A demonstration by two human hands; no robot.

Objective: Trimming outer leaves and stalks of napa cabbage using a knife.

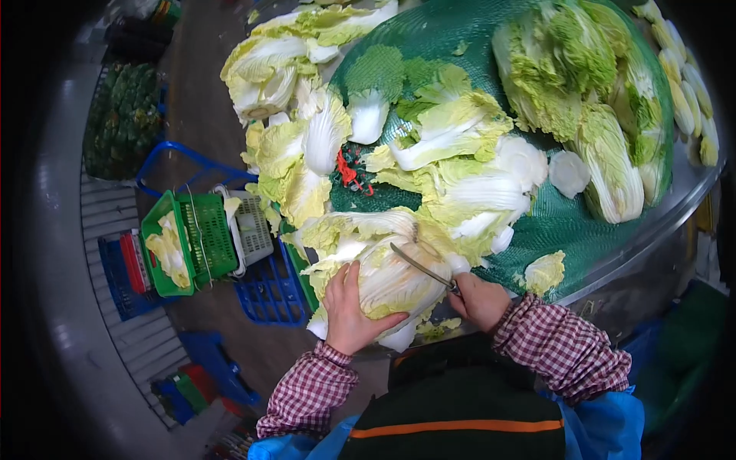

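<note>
My left hand (355,310) rests spread on a head of napa cabbage (397,282) at the table's near edge. In my right hand (480,300) is the handle of a slim knife (422,267), its blade lying over the cabbage near the stem end. Loose yellow-green cabbage leaves (471,195) lie just beyond, with more leaves (299,144) at the left. A cut white stem slice (569,173) is on the green mesh (535,241). Whole napa cabbages (609,167) lie at the right, partly inside the mesh. Red string (346,169) shows among the leaves.
The metal table's rim (661,230) curves along the right. At left stand a green basket (207,236) with leaves, a white basket (253,224) and a blue crate (270,299). More pale vegetables (687,86) lie at the far right; full net sacks (123,121) stand at far left.
</note>
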